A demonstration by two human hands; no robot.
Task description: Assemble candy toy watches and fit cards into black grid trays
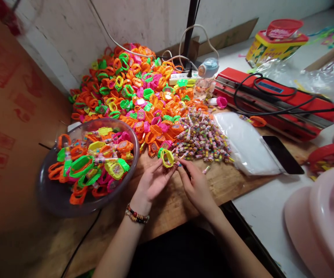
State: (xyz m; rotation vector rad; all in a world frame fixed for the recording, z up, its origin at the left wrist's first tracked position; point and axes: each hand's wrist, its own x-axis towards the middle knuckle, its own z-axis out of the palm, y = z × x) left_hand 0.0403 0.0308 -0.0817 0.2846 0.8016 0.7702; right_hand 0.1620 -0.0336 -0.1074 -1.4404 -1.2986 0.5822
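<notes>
My left hand (pixel 153 181) pinches a yellow toy watch (pixel 167 157) by its band, just above the wooden board (pixel 227 183). My right hand (pixel 194 184) is closed beside it, its fingertips holding a thin wrapped candy stick (pixel 181 163) against the watch. Behind the hands lies a heap of small wrapped candies (pixel 201 139). Farther back a big pile of orange, green, pink and yellow toy watches (pixel 132 85) spreads to the wall. Left of my left hand stands a dark round bowl (pixel 54 195) full of watches with candy sticks in them.
A stack of clear plastic bags (pixel 243 144) and a black phone (pixel 282 154) lie right of the candies. A red heat sealer (pixel 274 100) with a black cable sits behind them. A pink plastic basin (pixel 323 220) is at the right; a cardboard box (pixel 10 116) at the left.
</notes>
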